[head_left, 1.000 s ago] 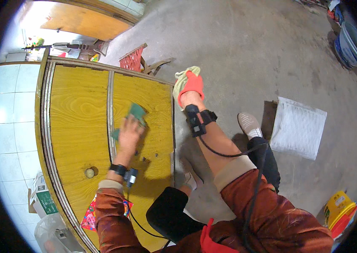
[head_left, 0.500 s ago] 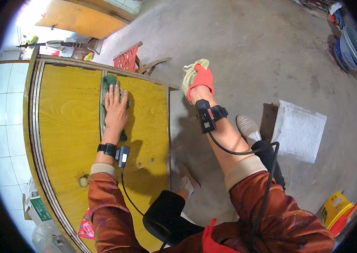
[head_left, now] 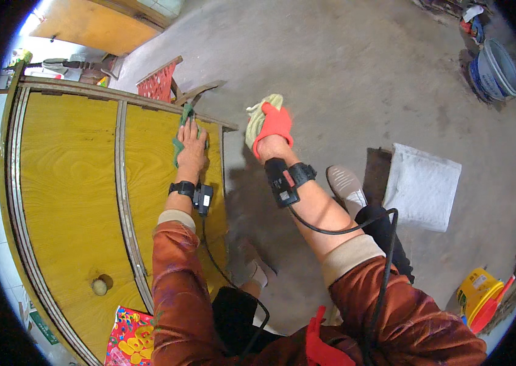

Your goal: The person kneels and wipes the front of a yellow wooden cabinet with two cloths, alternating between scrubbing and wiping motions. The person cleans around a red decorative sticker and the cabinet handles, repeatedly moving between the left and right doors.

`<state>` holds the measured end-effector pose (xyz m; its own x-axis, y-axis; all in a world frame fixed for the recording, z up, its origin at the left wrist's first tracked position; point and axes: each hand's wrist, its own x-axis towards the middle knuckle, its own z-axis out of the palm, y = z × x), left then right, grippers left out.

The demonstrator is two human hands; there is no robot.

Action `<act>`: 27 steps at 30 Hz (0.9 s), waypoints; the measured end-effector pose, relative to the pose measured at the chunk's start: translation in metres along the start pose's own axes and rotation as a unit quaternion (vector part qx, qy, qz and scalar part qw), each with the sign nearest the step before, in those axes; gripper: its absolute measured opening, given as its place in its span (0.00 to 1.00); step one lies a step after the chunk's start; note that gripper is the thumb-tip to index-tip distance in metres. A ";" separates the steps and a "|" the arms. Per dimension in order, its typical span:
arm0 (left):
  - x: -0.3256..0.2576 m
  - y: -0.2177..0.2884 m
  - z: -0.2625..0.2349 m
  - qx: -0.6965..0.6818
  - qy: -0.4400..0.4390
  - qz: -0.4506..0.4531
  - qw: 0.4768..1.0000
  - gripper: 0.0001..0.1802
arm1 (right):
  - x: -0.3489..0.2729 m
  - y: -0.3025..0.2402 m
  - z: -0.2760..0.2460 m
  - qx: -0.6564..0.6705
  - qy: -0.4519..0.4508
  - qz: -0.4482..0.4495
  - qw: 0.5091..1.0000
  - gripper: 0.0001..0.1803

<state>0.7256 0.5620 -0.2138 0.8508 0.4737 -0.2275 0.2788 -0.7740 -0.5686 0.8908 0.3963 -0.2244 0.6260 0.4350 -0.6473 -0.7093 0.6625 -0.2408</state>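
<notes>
My left hand (head_left: 192, 148) is bare and presses a green cloth (head_left: 186, 113) against the yellow panel (head_left: 148, 140), close to its far right corner. Parts of the cloth stick out beyond the fingertips and beside the palm; the rest is hidden under the hand. To the right, over the concrete floor, my right hand (head_left: 275, 127) wears a red glove. It is closed on a pale yellow-green cloth (head_left: 257, 116), bunched on the far and left side of the fist. Both wrists carry black strapped devices with cables.
Wooden strips (head_left: 125, 183) frame the panel, and a round hole (head_left: 102, 284) shows in it. A red woven seat (head_left: 159, 82) stands beyond its far edge. On the floor are a white sheet (head_left: 424, 186), blue-grey tubs (head_left: 497, 70) and a yellow bucket (head_left: 480, 290). A colourful bag (head_left: 131, 338) lies near my left sleeve.
My left hand has slid the green cloth rightward, from the wooden strip to the panel's right part. The view has shifted slightly; my right hand still holds its pale cloth.
</notes>
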 end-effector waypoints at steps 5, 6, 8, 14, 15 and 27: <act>-0.013 0.032 0.048 -0.045 -0.072 0.045 0.995 0.32 | -0.001 0.019 -0.004 -0.017 -0.005 0.015 1.000 0.10; -0.029 0.043 0.059 -0.029 -0.087 0.064 0.994 0.31 | 0.000 0.020 -0.005 -0.012 -0.006 0.020 1.000 0.10; -0.068 0.060 0.073 -0.084 -0.125 0.090 0.985 0.29 | 0.004 0.020 -0.004 0.000 -0.008 0.030 1.000 0.10; -0.148 0.052 0.037 -0.074 -0.196 0.144 0.967 0.30 | 0.015 -0.003 0.005 0.071 0.013 0.034 0.997 0.10; -0.150 0.046 0.028 -0.080 -0.192 0.140 0.968 0.31 | 0.016 -0.008 0.006 0.071 0.032 0.053 0.996 0.10; -0.009 0.036 0.057 -0.084 -0.056 0.087 0.991 0.29 | 0.026 -0.001 -0.021 -0.029 -0.007 -0.008 1.000 0.12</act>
<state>0.7029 0.5535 -0.2774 0.8401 0.3640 -0.4021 0.2114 -0.9025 -0.3753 0.9010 0.3946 -0.2565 0.6412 0.4341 -0.6327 -0.7170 0.6326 -0.2926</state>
